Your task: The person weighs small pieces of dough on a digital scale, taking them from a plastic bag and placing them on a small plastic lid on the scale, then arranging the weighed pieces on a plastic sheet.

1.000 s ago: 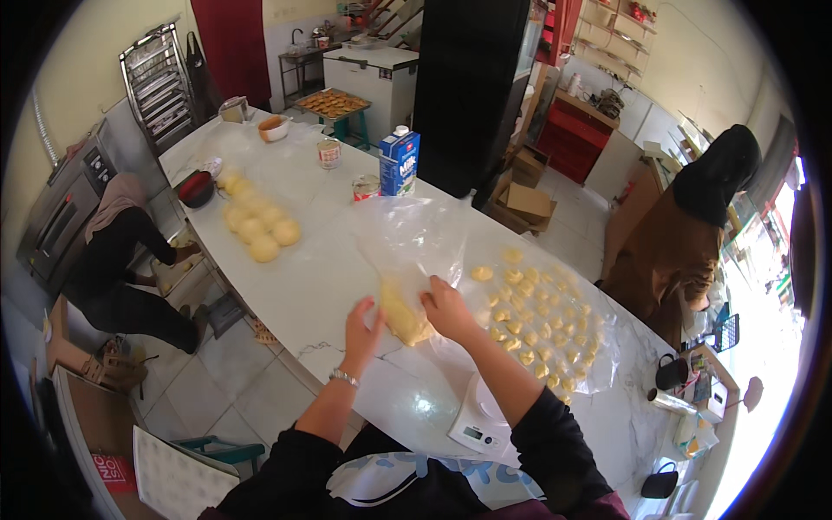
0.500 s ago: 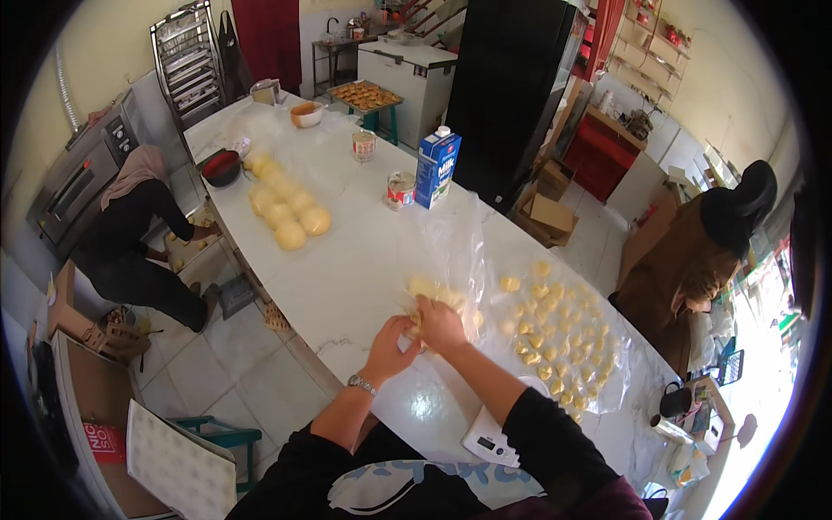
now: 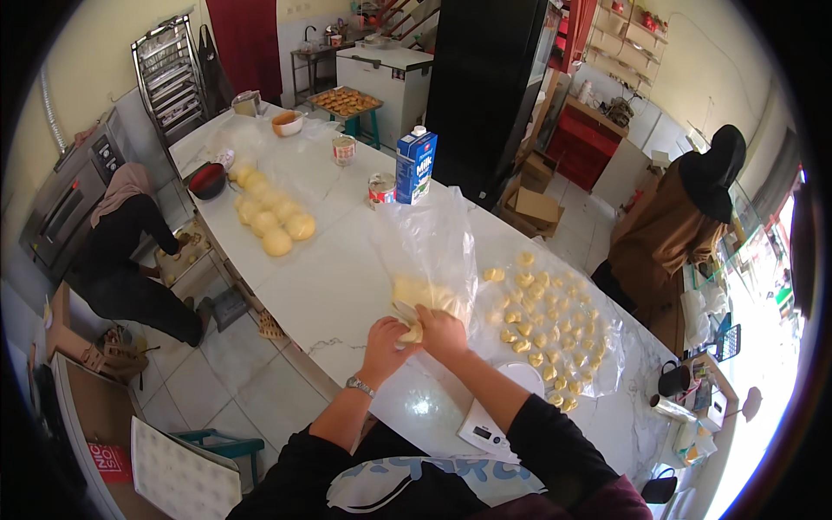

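My left hand [image 3: 387, 347], with a watch on its wrist, is closed around a small piece of pale yellow dough [image 3: 409, 334]. Close against it, my right hand [image 3: 444, 333] is closed too. A thin whitish edge shows at its fingertips; what it grips is hidden. Just beyond both hands lies a larger mass of dough [image 3: 425, 290], partly under a clear plastic bag [image 3: 429, 230] that stands puffed up. Many small dough pieces [image 3: 555, 316] sit on plastic sheeting to the right. Beside my right forearm is a white kitchen scale [image 3: 485, 431].
Large dough balls [image 3: 277, 241] lie at the table's left, near a dark red-lined bowl [image 3: 207, 180]. Beyond the bag stand a blue milk carton [image 3: 416, 165] and cans [image 3: 381, 188]. One person [image 3: 130, 251] bends at left; another [image 3: 672, 225] stands at right.
My hands have stayed close together at the dough. The plastic bag beyond them now stands higher and more opened out. The view has shifted slightly, and the person at right is more upright.
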### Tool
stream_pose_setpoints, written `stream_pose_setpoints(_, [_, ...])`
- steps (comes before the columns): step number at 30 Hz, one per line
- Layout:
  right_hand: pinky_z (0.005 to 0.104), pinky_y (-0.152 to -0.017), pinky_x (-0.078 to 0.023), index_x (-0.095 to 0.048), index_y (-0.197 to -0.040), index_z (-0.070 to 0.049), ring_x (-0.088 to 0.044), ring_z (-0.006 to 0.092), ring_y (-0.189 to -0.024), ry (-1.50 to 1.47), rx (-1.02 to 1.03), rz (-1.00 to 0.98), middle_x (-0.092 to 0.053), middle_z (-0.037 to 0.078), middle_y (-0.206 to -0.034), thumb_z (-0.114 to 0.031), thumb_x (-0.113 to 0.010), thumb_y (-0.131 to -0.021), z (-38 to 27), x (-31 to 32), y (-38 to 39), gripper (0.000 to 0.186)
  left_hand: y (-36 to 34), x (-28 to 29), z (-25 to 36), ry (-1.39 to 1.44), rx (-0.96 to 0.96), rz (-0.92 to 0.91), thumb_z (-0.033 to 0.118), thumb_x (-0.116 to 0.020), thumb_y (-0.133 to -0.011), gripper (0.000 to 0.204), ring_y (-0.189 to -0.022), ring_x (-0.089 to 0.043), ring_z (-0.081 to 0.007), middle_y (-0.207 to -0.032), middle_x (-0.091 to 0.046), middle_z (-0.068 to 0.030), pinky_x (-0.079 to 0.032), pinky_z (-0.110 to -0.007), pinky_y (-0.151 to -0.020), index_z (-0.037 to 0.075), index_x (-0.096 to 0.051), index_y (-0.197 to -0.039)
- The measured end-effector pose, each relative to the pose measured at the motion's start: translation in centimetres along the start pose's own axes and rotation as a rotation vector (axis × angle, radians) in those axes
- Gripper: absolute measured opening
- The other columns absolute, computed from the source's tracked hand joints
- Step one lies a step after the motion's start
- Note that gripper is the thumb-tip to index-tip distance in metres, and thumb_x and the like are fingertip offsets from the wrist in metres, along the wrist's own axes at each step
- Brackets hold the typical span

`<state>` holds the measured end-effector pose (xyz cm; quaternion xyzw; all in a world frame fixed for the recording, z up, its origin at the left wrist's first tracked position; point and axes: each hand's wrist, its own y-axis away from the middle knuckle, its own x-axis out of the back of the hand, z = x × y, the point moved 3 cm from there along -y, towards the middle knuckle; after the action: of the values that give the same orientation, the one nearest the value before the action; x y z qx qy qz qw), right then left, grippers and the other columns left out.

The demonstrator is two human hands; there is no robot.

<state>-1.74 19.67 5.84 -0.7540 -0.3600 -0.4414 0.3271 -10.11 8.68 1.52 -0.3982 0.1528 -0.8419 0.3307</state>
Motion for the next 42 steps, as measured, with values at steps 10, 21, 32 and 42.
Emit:
stream_pose_setpoints(10, [0.0416, -0.068, -0.051, -0.062, -0.112, -0.018, -0.065, 0.028, -0.079, 0.276, 0.027, -0.243, -0.067, 0.007, -0.083, -0.013, -0.062, -0.077, -0.4, 3.1, 0.6, 0.035, 0.3, 0.2, 2.5, 0.226, 0.115, 0.068, 0.024, -0.083, -0.066, 0.044, -0.089, -0.057, -0.0281, -0.093, -0.063, -0.0078, -0.048, -0.034, -0.079, 0.005, -0.062, -0.099])
stream_pose_setpoints(21, [0.0419, -0.071, -0.052, -0.064, -0.113, -0.013, -0.065, 0.034, -0.08, -0.116, -0.182, -0.063, -0.068, 0.015, -0.085, -0.017, -0.056, -0.086, 2.6, 6.2, 3.2, 0.028, 1.5, -0.1, 4.4, 0.272, 0.341, -0.23, 0.02, -0.077, -0.072, 0.04, -0.084, -0.061, -0.0325, -0.09, -0.065, -0.0138, -0.051, -0.041, -0.072, 0.003, -0.061, -0.105])
stream_pose_setpoints(32, [0.0408, -0.069, -0.051, -0.064, -0.111, -0.021, -0.065, 0.0288, -0.082, -0.035, -0.302, -0.097, -0.068, 0.01, -0.089, -0.017, -0.054, -0.088, 4.0, 5.3, 7.0, 0.025, 0.6, 2.4, 7.6, 0.184, 0.355, -0.535, 0.024, -0.073, -0.076, 0.031, -0.077, -0.066, -0.0295, -0.084, -0.068, -0.0147, -0.051, -0.035, -0.071, 0.004, -0.068, -0.099])
stream_pose_setpoints(42, [0.0394, -0.07, -0.051, -0.067, -0.103, -0.018, -0.065, 0.027, -0.082, 0.09, -0.013, -0.034, -0.068, 0.006, -0.085, -0.016, -0.057, -0.085, 0.3, 4.6, 6.6, 0.02, 6.6, 2.7, 7.0, 0.214, 0.327, -0.56, 0.03, -0.073, -0.079, 0.035, -0.074, -0.065, -0.0196, -0.083, -0.068, -0.0108, -0.051, -0.03, -0.07, 0.005, -0.067, -0.103])
